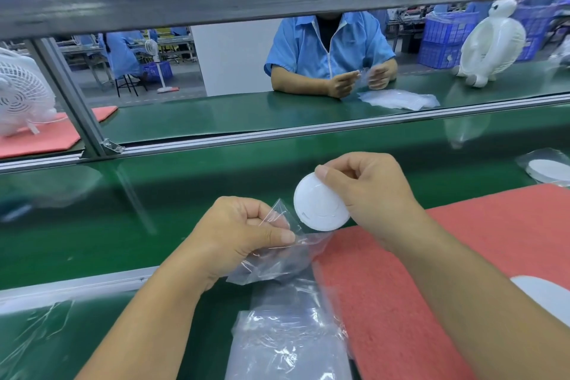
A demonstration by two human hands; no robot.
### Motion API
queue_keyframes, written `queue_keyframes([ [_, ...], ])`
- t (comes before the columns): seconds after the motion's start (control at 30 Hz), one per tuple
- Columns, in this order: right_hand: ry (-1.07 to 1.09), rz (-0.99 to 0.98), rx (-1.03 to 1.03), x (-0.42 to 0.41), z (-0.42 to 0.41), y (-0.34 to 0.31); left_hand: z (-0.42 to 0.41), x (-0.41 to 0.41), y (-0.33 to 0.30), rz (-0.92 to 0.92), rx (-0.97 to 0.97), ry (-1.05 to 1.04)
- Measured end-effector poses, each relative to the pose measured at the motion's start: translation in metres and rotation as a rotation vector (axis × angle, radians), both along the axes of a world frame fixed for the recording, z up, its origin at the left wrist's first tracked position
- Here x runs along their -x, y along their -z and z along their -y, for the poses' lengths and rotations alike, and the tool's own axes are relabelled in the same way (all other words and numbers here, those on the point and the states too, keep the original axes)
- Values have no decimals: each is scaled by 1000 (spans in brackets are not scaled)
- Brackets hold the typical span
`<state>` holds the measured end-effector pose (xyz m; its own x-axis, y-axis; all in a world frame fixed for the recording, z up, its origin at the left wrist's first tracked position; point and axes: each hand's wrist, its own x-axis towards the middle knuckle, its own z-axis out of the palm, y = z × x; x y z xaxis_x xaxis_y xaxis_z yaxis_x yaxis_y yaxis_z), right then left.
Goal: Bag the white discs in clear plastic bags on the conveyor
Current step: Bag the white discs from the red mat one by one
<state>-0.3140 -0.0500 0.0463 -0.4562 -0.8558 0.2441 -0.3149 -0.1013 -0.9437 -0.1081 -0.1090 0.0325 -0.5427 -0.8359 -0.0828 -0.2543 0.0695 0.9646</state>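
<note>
Closest to me a stack of clear plastic bags (290,345) lies on the green bench, just beside the pink foam mat (431,287), so a fresh bag is always within reach. A white shape sits at the mat's right edge; too little of it shows for me to name it.

Above the stack, my left hand (243,237) pinches one clear bag (277,259) between thumb and curled fingers. I hold it near its upper edge, whose corner sticks up toward the disc, while the rest hangs crumpled below; whether the mouth is open yet I cannot tell.

My right hand (370,191) grips a white disc (319,203) by its rim, thumb and fingertips on the upper right edge, face turned toward me. It hovers just beside the raised bag corner, not yet inside. I judge the next step is sliding it in, which needs the mouth spread first.

Farther out runs the green conveyor (216,182). At its right lies a bagged disc (547,168), set there to be carried off.

Across the belt a worker in a blue shirt (330,52) handles a bag, more bags (401,99) beside them. White fans (21,92) stand at far left and right.
</note>
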Motion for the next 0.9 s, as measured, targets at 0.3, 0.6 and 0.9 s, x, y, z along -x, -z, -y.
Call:
queue_keyframes([
  [0.3,-111,63,61,-7,0,1,-1,4,4,-28,-44,6],
  [0.6,-547,-156,-130,-17,-7,10,-1,14,8,-320,-284,-191],
  [0.9,-11,-138,-248,24,78,33,1,-10,8,836,201,-20],
])
